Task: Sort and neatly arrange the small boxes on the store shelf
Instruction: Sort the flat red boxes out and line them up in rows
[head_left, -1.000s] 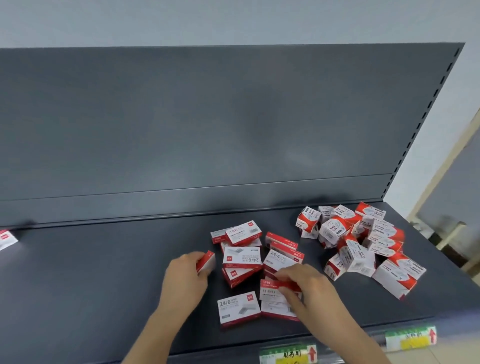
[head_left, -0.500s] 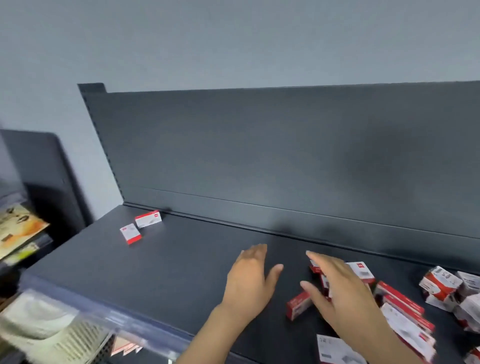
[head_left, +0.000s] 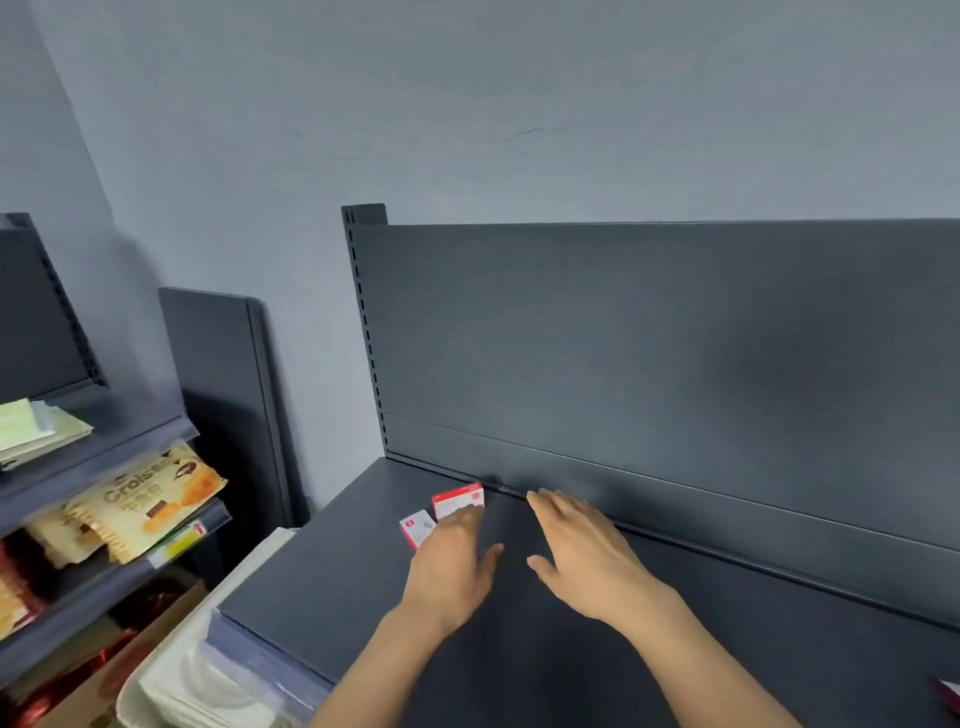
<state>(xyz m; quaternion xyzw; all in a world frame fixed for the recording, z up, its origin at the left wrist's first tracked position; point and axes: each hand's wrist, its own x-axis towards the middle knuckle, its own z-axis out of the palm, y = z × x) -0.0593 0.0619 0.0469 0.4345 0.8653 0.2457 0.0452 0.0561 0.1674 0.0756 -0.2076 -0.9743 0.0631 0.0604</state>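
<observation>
Red-and-white boxes: two small cardboard boxes sit lower centre of the frame, at the left end of the dark shelf (head_left: 332, 582). The standing box (head_left: 458, 500) is close against the back panel (head_left: 649, 364); the flat box (head_left: 415, 527) lies just in front of it, to its left.
Left hand (head_left: 453, 564): released, fingers flat and together, the tips reaching the standing box and partly covering it; whether they press on it I cannot tell.
Right hand (head_left: 582, 553): released and empty, fingers spread, over bare shelf just right of the boxes, near the back panel.
Other boxes: a red corner shows at the lower right edge of the frame, too cut off to identify.
Handling: these look light and stiff, with smooth printed faces likely to slide on painted metal. Best taken by the two long sides between thumb and fingers, or nudged flat along the shelf; hard squeezing could dent a corner.
Surroundings: snack packets (head_left: 140, 506) fill a neighbouring shelf unit at lower left.
</observation>
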